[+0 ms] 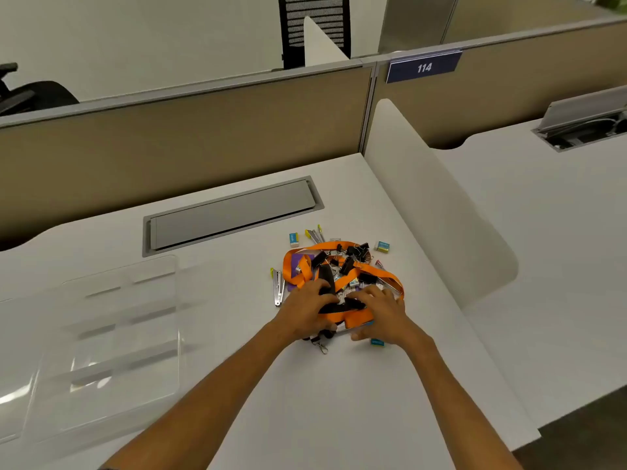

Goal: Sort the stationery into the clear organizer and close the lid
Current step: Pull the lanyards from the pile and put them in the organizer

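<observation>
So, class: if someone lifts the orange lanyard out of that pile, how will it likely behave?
The lanyard loops limply through the pile, so it is probably floppy and light. Binder clips lie across it, so lifting may drag some along.

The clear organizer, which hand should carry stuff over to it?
Probably the left hand. The clear organizer sits on the left side of the desk, while the right hand is on the pile's far side, over the orange lanyard.
</observation>
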`<action>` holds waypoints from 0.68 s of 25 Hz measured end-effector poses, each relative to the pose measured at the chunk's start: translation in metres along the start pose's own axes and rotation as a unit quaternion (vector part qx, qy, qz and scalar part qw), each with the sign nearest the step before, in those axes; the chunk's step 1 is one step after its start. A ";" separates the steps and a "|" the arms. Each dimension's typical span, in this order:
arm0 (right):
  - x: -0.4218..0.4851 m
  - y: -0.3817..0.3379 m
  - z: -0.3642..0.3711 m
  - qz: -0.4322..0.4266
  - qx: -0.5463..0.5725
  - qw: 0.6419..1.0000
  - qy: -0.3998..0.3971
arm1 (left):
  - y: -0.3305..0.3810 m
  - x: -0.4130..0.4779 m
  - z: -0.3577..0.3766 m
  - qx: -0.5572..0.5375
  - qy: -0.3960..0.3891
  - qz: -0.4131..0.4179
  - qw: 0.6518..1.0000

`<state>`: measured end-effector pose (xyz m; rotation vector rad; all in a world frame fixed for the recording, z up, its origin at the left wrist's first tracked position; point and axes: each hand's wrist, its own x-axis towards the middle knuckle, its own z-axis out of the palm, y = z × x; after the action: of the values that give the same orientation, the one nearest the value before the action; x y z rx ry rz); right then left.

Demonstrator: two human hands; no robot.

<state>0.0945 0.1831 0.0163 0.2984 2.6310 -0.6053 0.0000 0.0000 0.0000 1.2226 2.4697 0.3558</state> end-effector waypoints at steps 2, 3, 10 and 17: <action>-0.004 -0.003 0.000 0.002 -0.004 1.000 0.000 | 0.005 0.000 0.000 0.005 0.000 -0.008 1.000; -0.005 -0.003 0.003 0.001 -0.004 1.000 0.016 | 0.007 0.000 0.001 0.004 0.000 -0.011 1.000; -0.003 -0.009 0.010 0.031 0.118 0.988 0.098 | 0.012 0.000 -0.004 -0.050 0.000 -0.038 0.998; -0.011 -0.011 -0.016 -0.017 0.196 0.962 0.190 | 0.008 -0.002 -0.023 -0.132 0.059 -0.050 0.988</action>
<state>0.0948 0.1795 0.0383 0.5341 2.8616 -1.1904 -0.0026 0.0018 0.0245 0.9914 2.4713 0.7209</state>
